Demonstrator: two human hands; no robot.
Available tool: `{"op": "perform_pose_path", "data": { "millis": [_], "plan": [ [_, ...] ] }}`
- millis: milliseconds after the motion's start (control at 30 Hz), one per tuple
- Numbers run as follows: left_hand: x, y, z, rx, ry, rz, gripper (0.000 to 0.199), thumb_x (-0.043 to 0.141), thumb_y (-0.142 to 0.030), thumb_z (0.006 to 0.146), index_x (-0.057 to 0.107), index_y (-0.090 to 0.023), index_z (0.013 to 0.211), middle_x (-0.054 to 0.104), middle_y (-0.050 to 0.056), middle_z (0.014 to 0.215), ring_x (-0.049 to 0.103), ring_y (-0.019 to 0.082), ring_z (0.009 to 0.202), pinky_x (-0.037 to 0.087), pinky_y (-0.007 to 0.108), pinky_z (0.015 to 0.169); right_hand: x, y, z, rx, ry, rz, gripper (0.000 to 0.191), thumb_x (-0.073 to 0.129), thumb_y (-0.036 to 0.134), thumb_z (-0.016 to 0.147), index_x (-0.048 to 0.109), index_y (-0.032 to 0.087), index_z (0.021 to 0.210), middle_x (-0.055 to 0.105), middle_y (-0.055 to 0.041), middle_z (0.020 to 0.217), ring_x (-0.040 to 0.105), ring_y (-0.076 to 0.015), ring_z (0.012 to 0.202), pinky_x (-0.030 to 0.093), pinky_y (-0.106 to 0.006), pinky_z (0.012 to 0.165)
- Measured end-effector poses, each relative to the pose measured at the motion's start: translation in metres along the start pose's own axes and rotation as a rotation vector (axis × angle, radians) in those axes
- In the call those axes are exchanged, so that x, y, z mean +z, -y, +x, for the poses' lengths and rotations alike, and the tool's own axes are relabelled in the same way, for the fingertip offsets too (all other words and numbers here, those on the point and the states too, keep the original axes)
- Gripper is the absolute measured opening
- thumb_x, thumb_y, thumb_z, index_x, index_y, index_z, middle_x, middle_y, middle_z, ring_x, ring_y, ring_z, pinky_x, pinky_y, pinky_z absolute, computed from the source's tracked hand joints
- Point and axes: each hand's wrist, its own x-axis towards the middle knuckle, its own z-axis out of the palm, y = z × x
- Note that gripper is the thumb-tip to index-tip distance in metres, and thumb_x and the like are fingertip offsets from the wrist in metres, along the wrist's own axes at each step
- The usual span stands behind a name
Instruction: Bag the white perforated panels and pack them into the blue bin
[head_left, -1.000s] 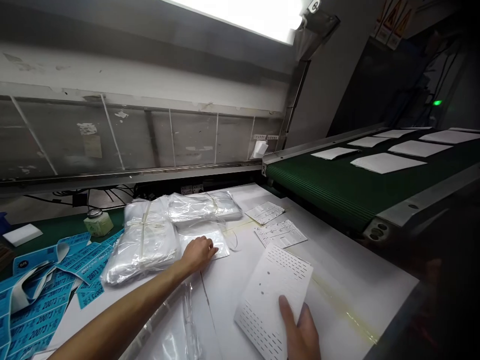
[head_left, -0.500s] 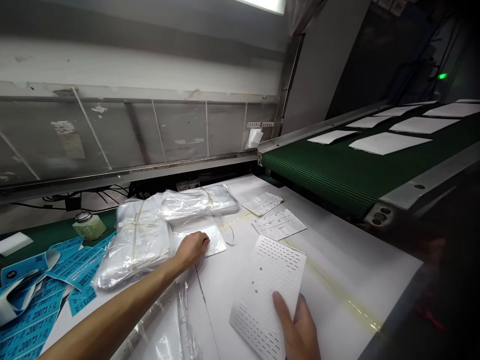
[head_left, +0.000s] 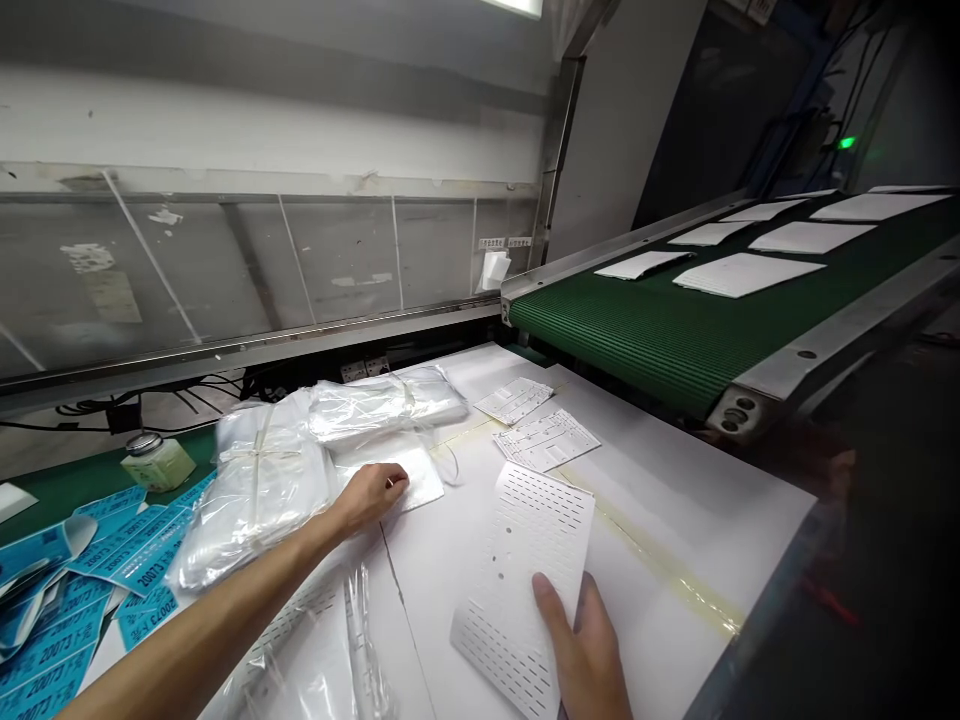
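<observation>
Clamped on its lower edge, the right hand holds a perforated white card tilted above the white table; the left hand, fingers curled, whether gripping unclear, pins a flat plastic bag beside the tied bundle of bags.

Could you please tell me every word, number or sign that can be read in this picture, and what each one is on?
"20073", repeated on the blue labels; the characters beside it are too blurred to read.
Stickers on the frame: too small to read.
Printed sheets: too small to read.
Bottle label: unreadable.
</observation>
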Motion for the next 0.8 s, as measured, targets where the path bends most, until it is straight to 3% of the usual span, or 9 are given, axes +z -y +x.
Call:
{"op": "perform_pose_path", "data": {
  "millis": [133, 367, 467, 600, 800],
  "plan": [
    [-0.001, -0.001, 0.0, -0.114, -0.065, -0.112, 0.022, 0.046, -0.034, 0.079, 0.063, -0.02, 0.08, 0.066, 0.005, 0.088, 0.059, 0.02, 0.076, 0.042, 0.031, 0.066, 0.001, 0.0, 0.0, -0.015, -0.007, -0.003, 0.052, 0.061, 0.059, 0.07, 0.055, 0.021, 0.105, 0.068, -0.0076, 0.102, 0.062, -0.0296, 0.097, 0.052, -0.041, 0.082],
    [-0.009, -0.003, 0.001, -0.245, 0.036, -0.408, 0.029, 0.059, -0.044, 0.073, 0.053, -0.016, 0.068, 0.054, -0.002, 0.056, 0.05, 0.012, 0.05, 0.044, 0.027, 0.053, 0.001, 0.002, -0.001, -0.005, -0.014, -0.013, 0.053, 0.061, 0.059, 0.07, 0.055, 0.021, 0.106, 0.069, -0.0075, 0.102, 0.062, -0.0299, 0.099, 0.051, -0.041, 0.083],
    [-0.013, 0.001, 0.001, -0.251, 0.055, -0.5, 0.038, 0.061, -0.052, 0.071, 0.052, -0.016, 0.067, 0.057, 0.001, 0.063, 0.053, 0.012, 0.057, 0.046, 0.027, 0.058, 0.001, 0.003, -0.001, 0.001, -0.01, -0.008, 0.052, 0.06, 0.058, 0.071, 0.054, 0.021, 0.107, 0.068, -0.0081, 0.102, 0.061, -0.0302, 0.099, 0.051, -0.042, 0.083],
    [-0.017, 0.005, -0.001, -0.244, 0.087, -0.56, 0.043, 0.051, -0.057, 0.077, 0.053, -0.015, 0.071, 0.062, 0.006, 0.08, 0.057, 0.013, 0.065, 0.05, 0.029, 0.062, 0.002, 0.007, -0.002, 0.006, -0.002, 0.052, 0.057, 0.063, 0.058, 0.068, 0.054, 0.02, 0.109, 0.068, -0.0088, 0.098, 0.062, -0.0319, 0.096, 0.052, -0.043, 0.08],
    [-0.016, 0.004, 0.001, -0.241, 0.12, -0.471, 0.024, 0.056, -0.039, 0.076, 0.057, -0.015, 0.077, 0.064, 0.004, 0.079, 0.06, 0.015, 0.066, 0.05, 0.027, 0.059, 0.002, 0.026, -0.012, 0.189, 0.171, 0.25, 0.065, 0.064, 0.052, 0.07, 0.043, 0.027, 0.126, 0.068, -0.0089, 0.102, 0.064, -0.0335, 0.092, 0.051, -0.049, 0.076]
  ]
}}
